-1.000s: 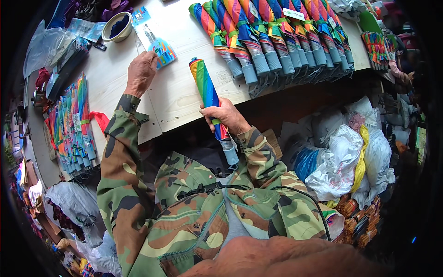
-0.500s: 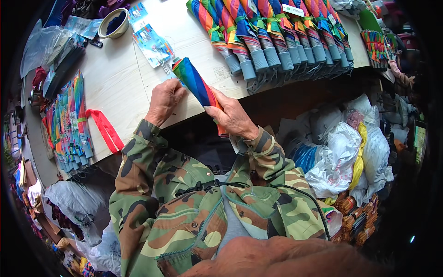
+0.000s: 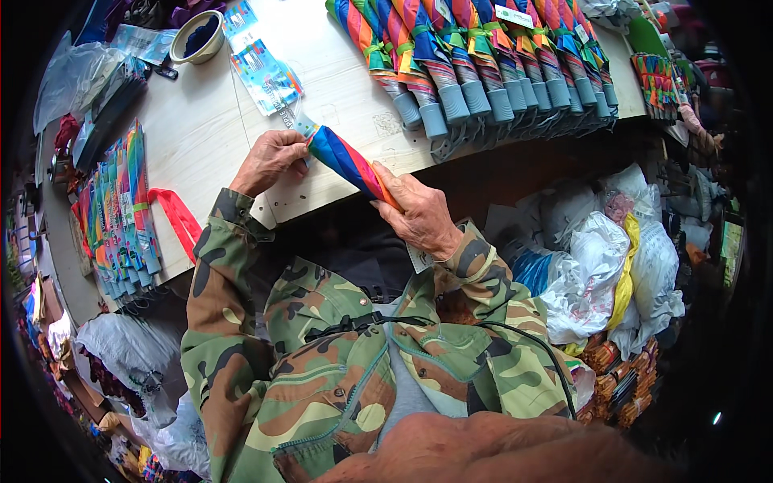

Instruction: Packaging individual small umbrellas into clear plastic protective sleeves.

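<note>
A folded rainbow umbrella [image 3: 354, 167] slants over the front edge of the table, its far end up and to the left. Wrapped round its near part is my right hand [image 3: 423, 213], closed on the cloth. My left hand [image 3: 274, 161] is at the far end, thumb and forefinger pinched at the umbrella's edge. A small clear piece [image 3: 305, 123] juts out beyond that end. Below my right wrist hangs a white tag [image 3: 420, 259]. Just past the umbrella lie printed blue plastic sleeves [image 3: 266, 76] on the table.
Tied umbrellas with grey handles [image 3: 499, 64] fill the table's back right. More umbrellas [image 3: 121, 213] lie at the left beside a red ribbon [image 3: 175, 216]. A bowl [image 3: 198, 38] with something dark blue stands at the back. Stuffed plastic bags [image 3: 592, 274] lie below, right of me.
The umbrella has turned, its near end swinging up and right with my right hand. My left hand has shifted slightly left and up, to the umbrella's far end.
</note>
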A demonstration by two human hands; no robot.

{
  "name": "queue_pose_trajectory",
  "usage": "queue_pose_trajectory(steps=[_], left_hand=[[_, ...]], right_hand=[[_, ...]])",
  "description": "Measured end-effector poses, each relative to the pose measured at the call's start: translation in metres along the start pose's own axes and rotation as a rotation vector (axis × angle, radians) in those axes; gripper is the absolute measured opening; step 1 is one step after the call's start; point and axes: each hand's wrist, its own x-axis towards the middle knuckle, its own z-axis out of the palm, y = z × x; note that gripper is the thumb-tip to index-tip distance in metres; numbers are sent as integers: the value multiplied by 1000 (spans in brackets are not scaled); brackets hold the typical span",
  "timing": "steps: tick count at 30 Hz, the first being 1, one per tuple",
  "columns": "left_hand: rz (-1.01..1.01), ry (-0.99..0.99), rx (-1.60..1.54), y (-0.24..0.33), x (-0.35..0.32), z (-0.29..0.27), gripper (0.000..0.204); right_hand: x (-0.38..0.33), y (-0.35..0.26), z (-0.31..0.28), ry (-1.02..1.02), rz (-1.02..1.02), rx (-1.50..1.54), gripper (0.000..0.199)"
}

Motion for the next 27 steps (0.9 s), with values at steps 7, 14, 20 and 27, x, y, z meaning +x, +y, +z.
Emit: queue_pose_trajectory(steps=[7, 14, 20, 27], left_hand=[[-1, -9, -2, 4, -7, 0, 24], [71, 70, 50, -3, -11, 12, 24], [561, 432, 637, 1, -8, 52, 20], [218, 545, 321, -13, -23, 45, 27]], right_hand=[[-6, 20, 12, 80, -287, -497, 66], [-5, 10, 10, 26, -280, -707, 60], [-14, 13, 20, 18, -230, -742, 66], [-26, -6, 39, 110, -268, -634, 64]])
